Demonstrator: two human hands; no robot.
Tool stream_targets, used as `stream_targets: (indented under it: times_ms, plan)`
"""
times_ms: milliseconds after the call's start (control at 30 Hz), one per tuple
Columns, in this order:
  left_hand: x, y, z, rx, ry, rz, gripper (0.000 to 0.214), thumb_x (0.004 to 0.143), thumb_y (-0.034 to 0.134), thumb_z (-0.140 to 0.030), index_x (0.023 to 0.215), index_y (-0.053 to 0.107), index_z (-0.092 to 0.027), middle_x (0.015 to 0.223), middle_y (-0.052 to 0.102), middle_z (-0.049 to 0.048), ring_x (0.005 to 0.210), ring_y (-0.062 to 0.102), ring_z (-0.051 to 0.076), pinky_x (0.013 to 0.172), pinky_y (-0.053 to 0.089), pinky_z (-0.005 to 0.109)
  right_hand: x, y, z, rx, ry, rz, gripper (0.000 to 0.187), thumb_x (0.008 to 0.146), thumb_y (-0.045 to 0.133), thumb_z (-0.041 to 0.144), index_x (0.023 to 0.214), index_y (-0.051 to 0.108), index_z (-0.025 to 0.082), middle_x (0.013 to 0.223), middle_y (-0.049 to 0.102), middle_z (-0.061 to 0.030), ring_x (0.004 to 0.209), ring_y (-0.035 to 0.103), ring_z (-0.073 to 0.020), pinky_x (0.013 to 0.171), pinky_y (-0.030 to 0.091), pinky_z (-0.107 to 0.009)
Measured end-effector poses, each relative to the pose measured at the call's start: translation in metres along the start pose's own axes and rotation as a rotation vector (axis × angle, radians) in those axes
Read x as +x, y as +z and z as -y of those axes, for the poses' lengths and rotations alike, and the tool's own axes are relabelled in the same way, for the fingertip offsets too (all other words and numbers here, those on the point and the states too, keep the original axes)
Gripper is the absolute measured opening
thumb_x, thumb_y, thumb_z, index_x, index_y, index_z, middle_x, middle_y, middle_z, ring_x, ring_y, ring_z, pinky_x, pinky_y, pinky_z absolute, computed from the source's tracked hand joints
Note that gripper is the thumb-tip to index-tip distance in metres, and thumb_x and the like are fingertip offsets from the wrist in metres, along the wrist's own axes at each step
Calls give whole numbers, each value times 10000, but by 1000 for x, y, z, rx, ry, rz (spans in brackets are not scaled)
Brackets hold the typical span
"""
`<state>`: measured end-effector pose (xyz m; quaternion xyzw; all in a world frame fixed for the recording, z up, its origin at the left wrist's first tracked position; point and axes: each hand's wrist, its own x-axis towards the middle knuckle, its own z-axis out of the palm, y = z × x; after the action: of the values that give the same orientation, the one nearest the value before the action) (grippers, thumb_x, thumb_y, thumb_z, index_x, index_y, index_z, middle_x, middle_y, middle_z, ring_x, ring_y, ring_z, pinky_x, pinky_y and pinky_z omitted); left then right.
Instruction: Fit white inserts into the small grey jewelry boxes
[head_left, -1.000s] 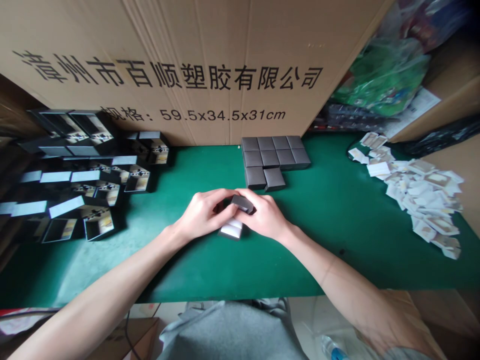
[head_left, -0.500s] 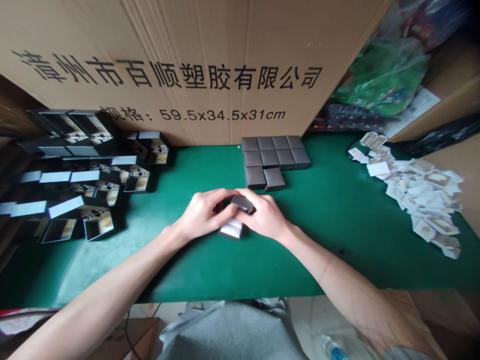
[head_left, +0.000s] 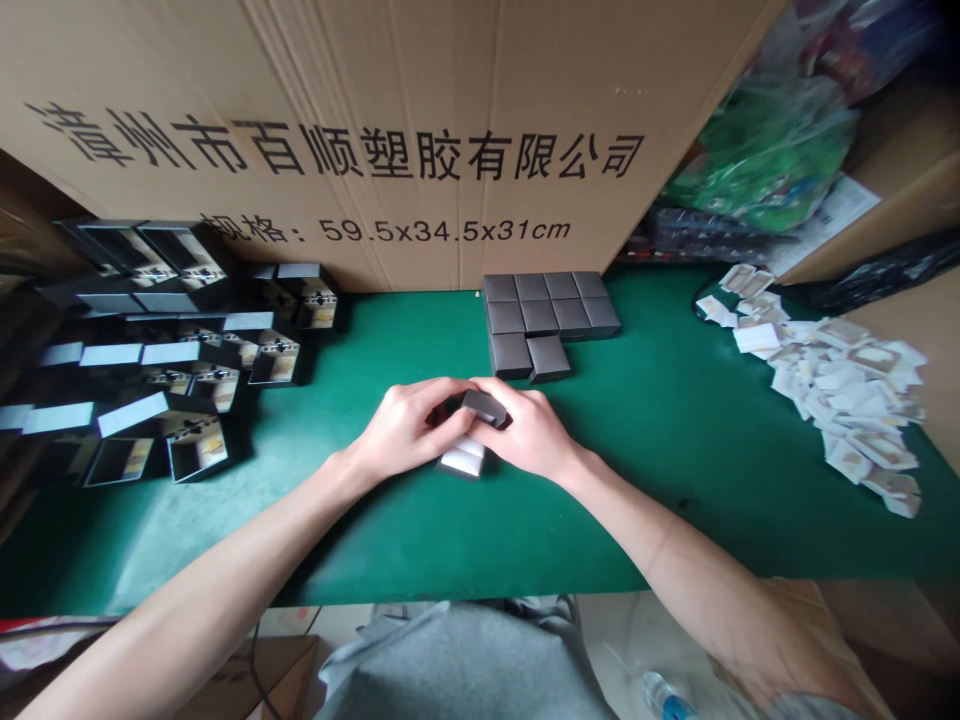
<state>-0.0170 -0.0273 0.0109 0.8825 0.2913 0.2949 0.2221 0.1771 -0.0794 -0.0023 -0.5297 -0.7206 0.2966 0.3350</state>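
Observation:
Both hands close round one small dark jewelry box (head_left: 484,406) over the middle of the green table. My left hand (head_left: 412,425) grips its left side, thumb laid across the front. From the right, my right hand (head_left: 529,428) wraps the other side, its thumb near the left thumb. The box lid is raised, and a white padded insert (head_left: 465,456) shows below the thumbs. Fingers hide much of the box. Just beyond the hands sits a block of closed dark boxes (head_left: 538,316) in rows.
Several open dark boxes (head_left: 199,447) are stacked at the left. White inserts (head_left: 847,380) lie heaped at the right on the green table (head_left: 390,550). A large printed carton (head_left: 360,90) stands along the back, with plastic bags (head_left: 772,150) at the back right.

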Motion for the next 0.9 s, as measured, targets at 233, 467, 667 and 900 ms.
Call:
stream_targets:
  times_ms: [233, 467, 667, 900]
  plan:
    - [0, 0, 0, 2, 9, -5, 229, 969, 563, -312, 1080, 687, -154, 761, 700, -4, 557, 555, 72, 561, 441, 194, 0, 1, 0, 3, -7, -8, 369, 923, 644, 393, 1263, 597, 258, 1080, 767, -17, 929, 747, -202, 761, 556, -269]
    - [0, 0, 0, 2, -2, -4, 251, 973, 552, -333, 1086, 690, -157, 763, 703, 3, 558, 558, 79, 565, 445, 202, 0, 1, -1, -4, -7, -14, 374, 921, 643, 403, 1266, 598, 264, 1081, 768, -16, 930, 748, -203, 769, 562, -271]
    - [0, 0, 0, -9, 2, 1, 232, 969, 565, -313, 1086, 686, -154, 777, 707, 3, 567, 561, 76, 566, 445, 194, 0, 1, -1, -3, -8, -13, 372, 922, 644, 402, 1265, 598, 265, 1070, 768, -16, 932, 746, -205, 765, 558, -271]
    - [0, 0, 0, 2, 8, 1, 226, 966, 570, -300, 1093, 687, -154, 776, 704, 0, 563, 552, 74, 568, 438, 192, 0, 0, -1, 1, -12, -13, 368, 925, 642, 397, 1262, 597, 257, 1081, 766, -17, 931, 747, -204, 765, 553, -269]
